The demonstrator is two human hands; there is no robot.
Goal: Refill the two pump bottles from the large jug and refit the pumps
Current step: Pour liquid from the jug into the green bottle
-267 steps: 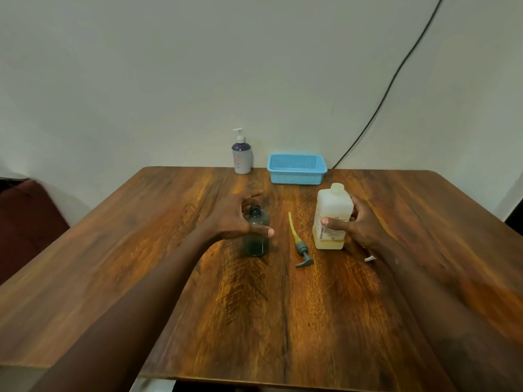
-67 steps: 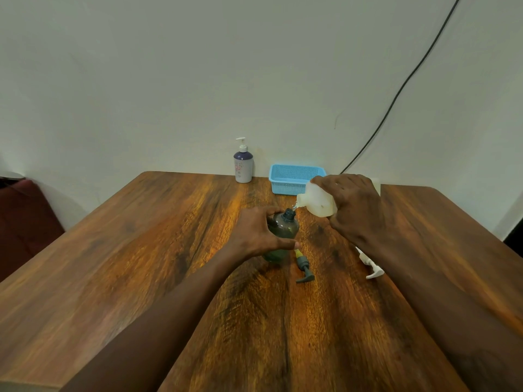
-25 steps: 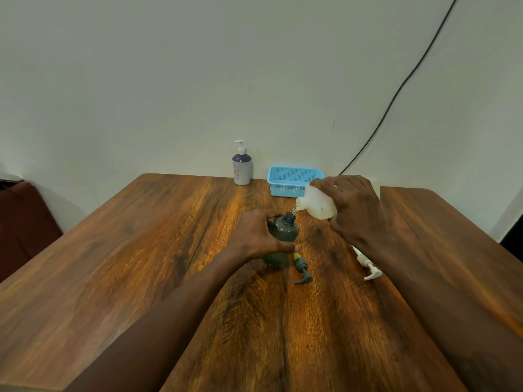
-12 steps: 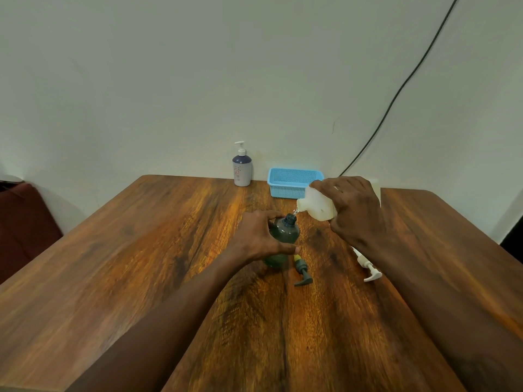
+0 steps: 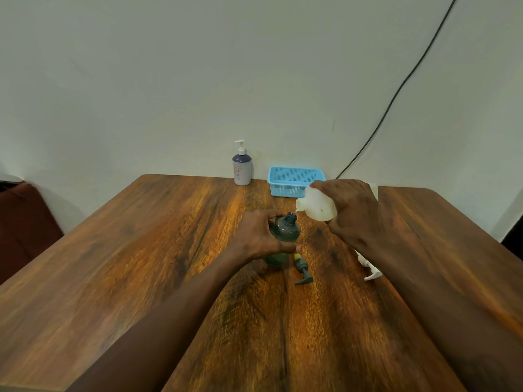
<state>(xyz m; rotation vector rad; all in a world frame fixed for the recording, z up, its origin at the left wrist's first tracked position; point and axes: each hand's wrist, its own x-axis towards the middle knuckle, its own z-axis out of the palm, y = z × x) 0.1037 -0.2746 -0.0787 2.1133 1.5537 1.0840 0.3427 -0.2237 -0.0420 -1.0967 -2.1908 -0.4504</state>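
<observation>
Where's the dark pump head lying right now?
Head view, centre: the dark pump lies on the table just right of the green bottle that the left hand holds, and left of the white pump.

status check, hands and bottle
Left hand grips green bottle. Right hand tips jug toward its neck. Grey pump lies beside bottle, not obstructing.

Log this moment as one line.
left hand: holds dark bottle; right hand: tilts jug at its neck; grey pump: lying on table
</observation>
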